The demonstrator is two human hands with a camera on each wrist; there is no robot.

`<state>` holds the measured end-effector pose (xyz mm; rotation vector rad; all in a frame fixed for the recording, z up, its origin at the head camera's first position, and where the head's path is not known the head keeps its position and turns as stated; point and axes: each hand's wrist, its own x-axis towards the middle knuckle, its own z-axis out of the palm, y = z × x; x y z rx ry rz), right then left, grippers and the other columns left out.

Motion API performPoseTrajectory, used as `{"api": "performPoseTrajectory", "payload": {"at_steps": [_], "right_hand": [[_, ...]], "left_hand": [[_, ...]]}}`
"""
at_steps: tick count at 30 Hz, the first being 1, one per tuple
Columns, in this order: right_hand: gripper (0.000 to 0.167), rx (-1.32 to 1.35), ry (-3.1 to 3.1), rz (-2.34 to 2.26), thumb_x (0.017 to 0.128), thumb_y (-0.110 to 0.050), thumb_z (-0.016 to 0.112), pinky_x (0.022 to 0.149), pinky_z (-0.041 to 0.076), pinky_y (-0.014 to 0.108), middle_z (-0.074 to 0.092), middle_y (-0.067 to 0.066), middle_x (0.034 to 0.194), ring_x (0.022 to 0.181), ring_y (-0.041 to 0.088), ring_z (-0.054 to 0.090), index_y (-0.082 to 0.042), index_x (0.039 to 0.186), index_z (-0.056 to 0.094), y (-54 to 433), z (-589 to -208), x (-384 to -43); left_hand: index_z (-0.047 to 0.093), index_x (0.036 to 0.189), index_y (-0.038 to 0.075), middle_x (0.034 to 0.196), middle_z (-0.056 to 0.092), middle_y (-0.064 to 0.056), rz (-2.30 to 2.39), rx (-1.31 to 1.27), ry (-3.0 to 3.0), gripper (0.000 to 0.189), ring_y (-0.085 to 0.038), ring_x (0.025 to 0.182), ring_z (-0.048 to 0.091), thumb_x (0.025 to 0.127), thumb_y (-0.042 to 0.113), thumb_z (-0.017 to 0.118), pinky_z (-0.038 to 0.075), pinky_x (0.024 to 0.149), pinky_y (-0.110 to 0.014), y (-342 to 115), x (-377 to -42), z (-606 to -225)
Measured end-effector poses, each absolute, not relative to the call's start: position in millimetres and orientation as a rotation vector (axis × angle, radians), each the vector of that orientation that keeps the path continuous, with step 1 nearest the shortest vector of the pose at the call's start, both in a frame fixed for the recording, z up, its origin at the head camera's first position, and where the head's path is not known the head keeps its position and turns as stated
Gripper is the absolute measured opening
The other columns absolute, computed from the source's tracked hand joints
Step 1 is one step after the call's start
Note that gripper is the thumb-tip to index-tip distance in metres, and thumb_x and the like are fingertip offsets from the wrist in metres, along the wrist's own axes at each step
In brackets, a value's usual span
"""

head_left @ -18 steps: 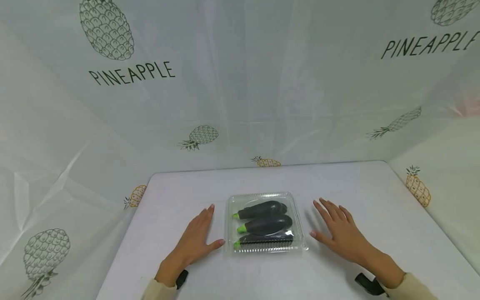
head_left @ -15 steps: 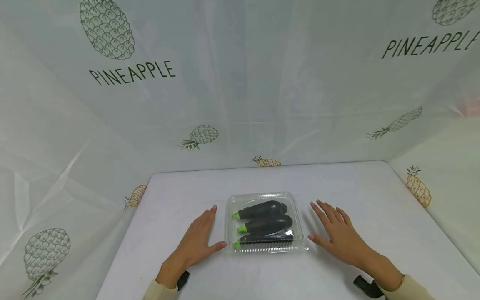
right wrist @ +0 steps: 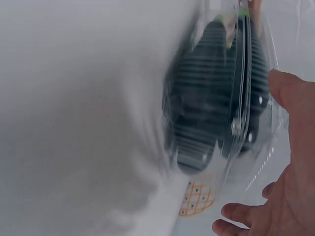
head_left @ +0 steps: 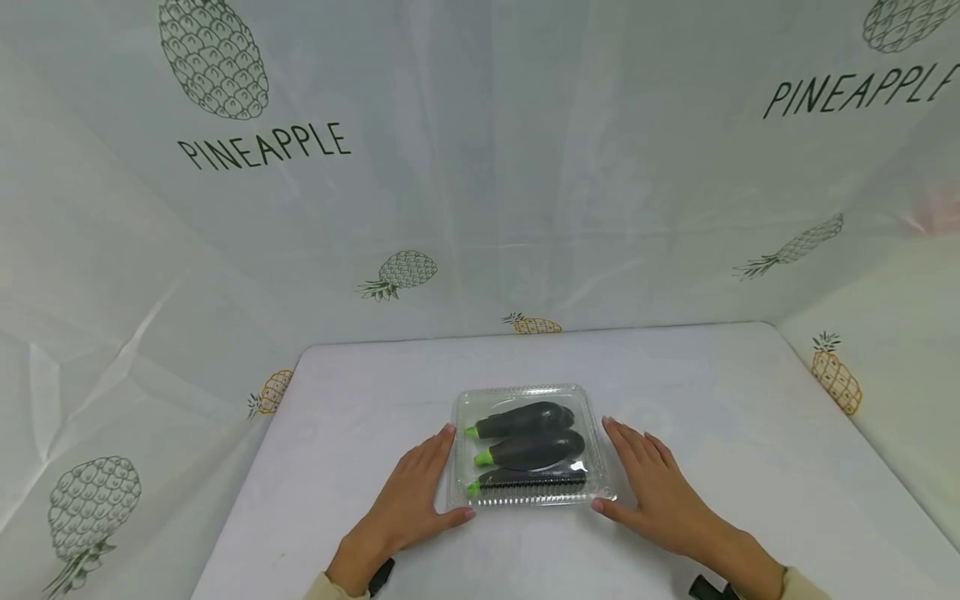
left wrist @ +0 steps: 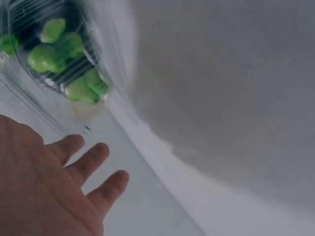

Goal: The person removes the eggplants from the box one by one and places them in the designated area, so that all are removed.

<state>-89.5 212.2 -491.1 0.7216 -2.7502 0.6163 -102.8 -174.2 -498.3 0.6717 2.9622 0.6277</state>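
Observation:
A clear plastic clamshell box (head_left: 540,500) sits closed on the white table, with several dark eggplants (head_left: 534,450) inside, their green stem ends to the left. Flanking its left side is my left hand (head_left: 408,500), fingers straight, fingertips right at the side wall and thumb by the front left corner. On the other side my right hand (head_left: 660,500) lies with fingers extended along the right wall, thumb at the front right corner. The left wrist view shows the green stem ends (left wrist: 45,59) through the plastic near the spread fingers. Dark eggplant bodies (right wrist: 202,98) fill the right wrist view's middle.
The white table (head_left: 375,375) ends at a straight back edge. Behind it hangs a pale curtain (head_left: 525,167) printed with pineapples, continuing along the left and right sides. Dark wrist cameras (head_left: 381,575) sit under the sleeves.
Both hands have moved inward, the left to the right and the right to the left, until their fingertips reach the box's sides. The box has stayed in place.

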Motion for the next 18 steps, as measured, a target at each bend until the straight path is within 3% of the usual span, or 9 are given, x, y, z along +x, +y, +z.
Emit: {"api": "performPoseTrajectory", "payload": {"at_steps": [10, 18], "right_hand": [[0.108, 0.682, -2.756, 0.655, 0.086, -0.047, 0.084, 0.116, 0.029, 0.054, 0.043, 0.018, 0.162, 0.145, 0.036, 0.043, -0.006, 0.166, 0.025, 197, -496, -85], [0.108, 0.658, -2.743, 0.666, 0.085, -0.046, 0.086, 0.111, 0.041, 0.066, 0.045, 0.024, 0.158, 0.137, 0.046, 0.050, -0.003, 0.164, 0.027, 190, -494, -83]], "left_hand": [[0.020, 0.167, 0.000, 0.173, 0.027, -0.014, 0.590, 0.636, 3.025, 0.114, -0.036, 0.153, 0.037, 0.088, 0.060, 0.078, 0.036, 0.125, -0.056, -163, -97, -503], [0.022, 0.166, -0.001, 0.173, 0.026, -0.014, 0.548, 0.616, 3.065, 0.113, -0.036, 0.152, 0.038, 0.088, 0.060, 0.077, 0.038, 0.124, -0.055, -157, -93, -506]]}}
